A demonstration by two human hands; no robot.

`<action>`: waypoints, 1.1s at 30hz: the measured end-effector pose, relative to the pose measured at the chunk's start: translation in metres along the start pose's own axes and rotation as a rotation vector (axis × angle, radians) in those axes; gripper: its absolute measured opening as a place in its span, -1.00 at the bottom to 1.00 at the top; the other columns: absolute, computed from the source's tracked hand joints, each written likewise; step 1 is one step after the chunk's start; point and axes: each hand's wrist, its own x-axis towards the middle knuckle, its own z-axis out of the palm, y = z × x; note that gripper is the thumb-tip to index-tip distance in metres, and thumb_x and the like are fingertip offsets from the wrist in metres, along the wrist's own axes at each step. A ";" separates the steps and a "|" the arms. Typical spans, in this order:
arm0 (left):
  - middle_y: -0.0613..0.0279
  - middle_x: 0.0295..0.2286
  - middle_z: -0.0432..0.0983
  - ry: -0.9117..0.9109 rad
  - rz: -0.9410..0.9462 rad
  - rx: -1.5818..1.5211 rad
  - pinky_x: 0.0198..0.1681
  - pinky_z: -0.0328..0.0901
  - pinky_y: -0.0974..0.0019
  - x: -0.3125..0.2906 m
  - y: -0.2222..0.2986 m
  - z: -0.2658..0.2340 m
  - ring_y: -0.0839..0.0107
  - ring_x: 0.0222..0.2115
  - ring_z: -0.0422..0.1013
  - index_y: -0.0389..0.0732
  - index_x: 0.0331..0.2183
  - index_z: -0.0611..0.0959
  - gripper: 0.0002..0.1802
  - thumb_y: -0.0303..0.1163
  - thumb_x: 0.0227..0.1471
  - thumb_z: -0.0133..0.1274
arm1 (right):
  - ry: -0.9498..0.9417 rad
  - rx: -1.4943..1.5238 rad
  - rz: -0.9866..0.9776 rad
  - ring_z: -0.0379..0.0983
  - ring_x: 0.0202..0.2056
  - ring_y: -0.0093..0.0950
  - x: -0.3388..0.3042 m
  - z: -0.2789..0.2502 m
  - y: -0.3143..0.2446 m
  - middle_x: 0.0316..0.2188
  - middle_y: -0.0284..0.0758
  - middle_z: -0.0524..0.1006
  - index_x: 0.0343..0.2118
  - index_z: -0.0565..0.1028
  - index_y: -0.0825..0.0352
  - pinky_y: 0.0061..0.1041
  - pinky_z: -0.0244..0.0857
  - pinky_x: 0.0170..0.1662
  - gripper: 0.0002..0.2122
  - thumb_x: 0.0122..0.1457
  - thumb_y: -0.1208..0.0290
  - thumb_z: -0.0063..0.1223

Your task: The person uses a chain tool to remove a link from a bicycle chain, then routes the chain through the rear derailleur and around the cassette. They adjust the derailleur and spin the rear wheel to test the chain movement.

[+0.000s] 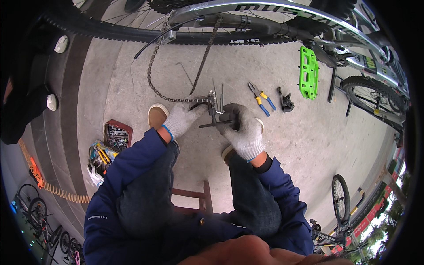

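Observation:
A bicycle chain [150, 73] hangs in a loop from the bike frame above, and its lower run reaches my hands. My gloved left hand [185, 117] is closed on the chain near its end. Set on the chain there is a dark chain tool [213, 111] with a long crossbar handle. My gloved right hand [244, 129] is closed round the tool's handle side, its fingertips partly hidden. Several thin hex keys [222, 95] show just beyond my hands. To the right lie pliers [261, 98] with blue and yellow grips, beside a black rear derailleur-like part [286, 100].
Overhead stretches the silver bike frame [282, 9] with a green pedal [308, 73]. A red-brown box [118, 135] of small metal parts stands left, next to a bag of tools [100, 155]. Another person's shoes [52, 102] are at far left; a wooden stool [206, 194] is under me.

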 end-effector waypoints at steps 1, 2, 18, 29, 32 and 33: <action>0.04 -0.07 0.69 -0.007 -0.014 0.050 0.11 0.40 0.21 0.000 0.001 0.000 0.24 -0.05 0.58 -0.33 0.02 0.71 -0.61 -0.25 0.32 0.17 | 0.006 -0.021 -0.067 0.71 -0.24 -0.49 -0.004 0.001 0.000 -0.13 -0.15 0.70 0.17 0.40 0.48 -0.49 0.59 -0.15 -0.47 0.15 0.55 0.35; 0.06 -0.11 0.70 0.023 -0.034 -0.064 0.06 0.41 0.23 -0.001 0.001 0.000 0.29 -0.09 0.57 -0.34 0.01 0.72 -0.62 -0.25 0.33 0.16 | -0.051 0.117 -0.020 0.70 -0.14 -0.49 -0.007 0.002 0.000 -0.06 -0.14 0.67 0.18 0.39 0.48 -0.49 0.57 -0.05 -0.45 0.12 0.59 0.34; 0.22 -0.23 0.71 0.253 -0.048 -0.426 -0.10 0.42 0.29 -0.003 0.006 0.017 0.45 -0.25 0.51 -0.36 -0.08 0.72 -0.73 -0.35 0.33 0.19 | -0.318 -0.335 0.024 0.63 -0.30 -0.35 -0.005 0.016 0.008 -0.34 -0.27 0.62 0.41 0.24 0.36 -0.36 0.52 -0.16 -0.25 0.17 0.41 0.31; 0.21 -0.23 0.69 0.198 -0.153 -0.324 -0.12 0.40 0.31 -0.005 0.004 0.014 0.49 -0.23 0.50 -0.36 -0.03 0.71 -0.69 -0.35 0.30 0.19 | -0.191 -0.419 0.034 0.69 -0.23 -0.14 -0.010 0.010 0.008 -0.24 -0.13 0.70 0.40 0.24 0.28 -0.19 0.55 -0.15 -0.27 0.20 0.27 0.31; 0.18 -0.17 0.68 0.227 -0.121 -0.379 -0.07 0.41 0.30 -0.006 0.004 0.016 0.46 -0.17 0.52 -0.38 0.04 0.67 -0.64 -0.34 0.31 0.19 | -0.366 -0.403 -0.040 0.68 -0.24 -0.12 -0.011 0.008 0.009 -0.25 -0.13 0.70 0.40 0.23 0.34 -0.18 0.53 -0.16 -0.26 0.19 0.29 0.32; 0.17 -0.15 0.67 0.237 -0.120 -0.412 -0.05 0.42 0.30 -0.005 0.004 0.019 0.45 -0.15 0.52 -0.38 0.06 0.65 -0.62 -0.34 0.32 0.18 | -0.399 -0.374 -0.038 0.68 -0.25 -0.12 -0.012 0.009 0.010 -0.25 -0.13 0.70 0.38 0.24 0.36 -0.18 0.53 -0.16 -0.27 0.19 0.30 0.32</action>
